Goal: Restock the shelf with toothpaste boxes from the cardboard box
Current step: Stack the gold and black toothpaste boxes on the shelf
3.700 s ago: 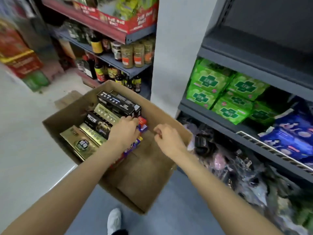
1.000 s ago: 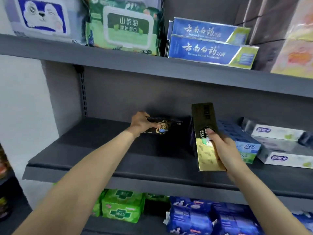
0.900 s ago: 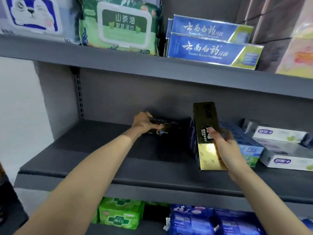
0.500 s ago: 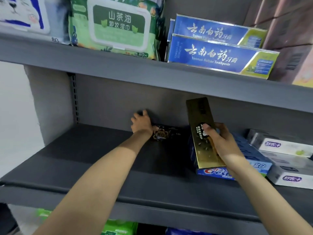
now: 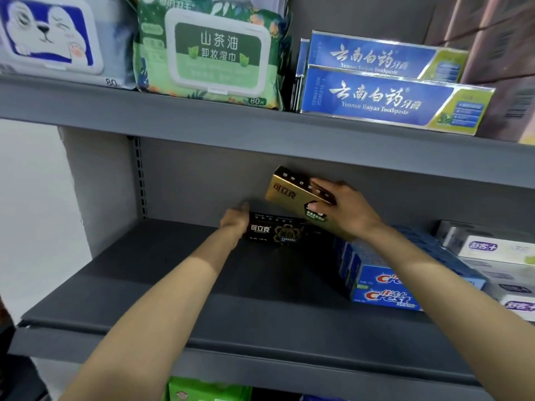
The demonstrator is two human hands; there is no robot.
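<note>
A black toothpaste box lies flat at the back of the grey middle shelf, against the rear wall. My left hand grips its left end. My right hand holds a gold toothpaste box tilted in the air just above the black one, its left end raised. Blue Crest toothpaste boxes are stacked to the right of my right arm. The cardboard box is out of view.
White toothpaste boxes fill the shelf's right end. The upper shelf carries blue Yunnan Baiyao toothpaste boxes and wet-wipe packs. A white wall borders the shelf on the left. Green packs show below.
My right hand has turned the gold box from upright to nearly level and moved it left, above the black box. My left hand has gripped the black box's left end at the back.
</note>
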